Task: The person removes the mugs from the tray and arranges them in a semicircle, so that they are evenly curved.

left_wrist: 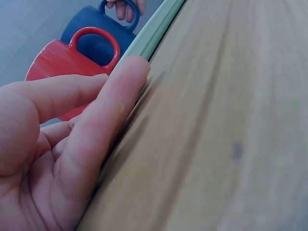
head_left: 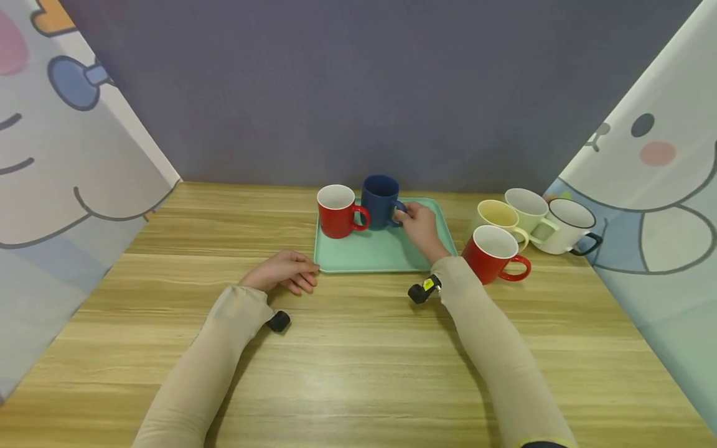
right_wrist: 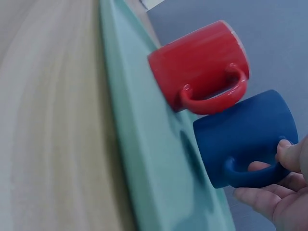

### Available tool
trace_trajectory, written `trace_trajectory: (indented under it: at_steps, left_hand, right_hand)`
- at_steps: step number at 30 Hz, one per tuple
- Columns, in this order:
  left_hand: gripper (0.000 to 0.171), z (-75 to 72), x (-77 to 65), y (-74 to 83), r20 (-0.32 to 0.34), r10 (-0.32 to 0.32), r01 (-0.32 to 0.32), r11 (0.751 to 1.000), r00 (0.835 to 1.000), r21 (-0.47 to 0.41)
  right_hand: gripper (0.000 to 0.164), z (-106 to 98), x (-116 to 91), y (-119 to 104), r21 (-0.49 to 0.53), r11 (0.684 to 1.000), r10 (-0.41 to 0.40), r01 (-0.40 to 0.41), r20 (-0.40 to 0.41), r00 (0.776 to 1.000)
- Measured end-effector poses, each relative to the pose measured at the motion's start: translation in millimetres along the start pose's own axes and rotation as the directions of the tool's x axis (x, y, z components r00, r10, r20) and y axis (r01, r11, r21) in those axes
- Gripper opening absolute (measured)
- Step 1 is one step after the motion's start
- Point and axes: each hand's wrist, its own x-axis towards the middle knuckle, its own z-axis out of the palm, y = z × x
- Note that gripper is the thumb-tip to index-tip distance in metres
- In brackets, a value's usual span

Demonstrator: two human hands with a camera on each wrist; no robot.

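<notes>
My right hand [head_left: 421, 231] grips the handle of a dark blue mug [head_left: 376, 208] over the back of a mint-green tray [head_left: 375, 256]. In the right wrist view the blue mug [right_wrist: 248, 132] is upright relative to the tray and casts a shadow on it. Just left of it, a red mug [head_left: 333, 223] with a white inside stands on the tray, handle to the right. My left hand [head_left: 284, 271] lies by the tray's front left corner, fingers loosely extended. The left wrist view has its fingertips right at the tray's rim [left_wrist: 153, 36].
Right of the tray stand a second red mug [head_left: 485, 261], a yellow mug [head_left: 495, 214], a pale green mug [head_left: 528, 208] and a white mug [head_left: 566, 230] with a black handle, close together. A grey wall [head_left: 364, 93] rises behind the wooden table [head_left: 336, 373].
</notes>
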Motion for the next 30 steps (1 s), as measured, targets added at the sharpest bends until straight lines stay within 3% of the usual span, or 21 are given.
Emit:
trace_trajectory:
  at_steps: [5,14,18,25,30]
  left_hand:
    - [0.022,-0.8,-1.9,1.7,0.004,0.007,-0.007,1.0,1.0,0.002]
    - [0.022,-1.3,-4.2,4.9,-0.012,-0.004,0.004,1.0,1.0,0.005]
    - [0.025,-1.2,-3.8,3.5,-0.006,0.0,0.0,1.0,1.0,0.012]
    - [0.026,0.0,-3.6,1.0,0.004,0.01,-0.01,1.0,1.0,0.008]
    - [0.025,0.9,-2.3,-0.1,0.01,0.014,-0.014,1.0,1.0,0.003]
  right_hand:
    - [0.023,-8,-1,-11,0.069,0.998,-0.012,0.013,-0.017,1.0]
    - [0.024,-29,-3,-33,0.188,0.981,0.058,-0.055,-0.011,0.998]
    - [0.024,-44,-6,-42,0.198,0.979,0.058,-0.054,-0.014,0.998]
    - [0.026,-79,-11,-52,0.125,0.992,0.037,-0.033,-0.031,0.999]
    - [0.026,-107,-15,-50,0.169,0.985,0.036,-0.027,-0.05,0.998]
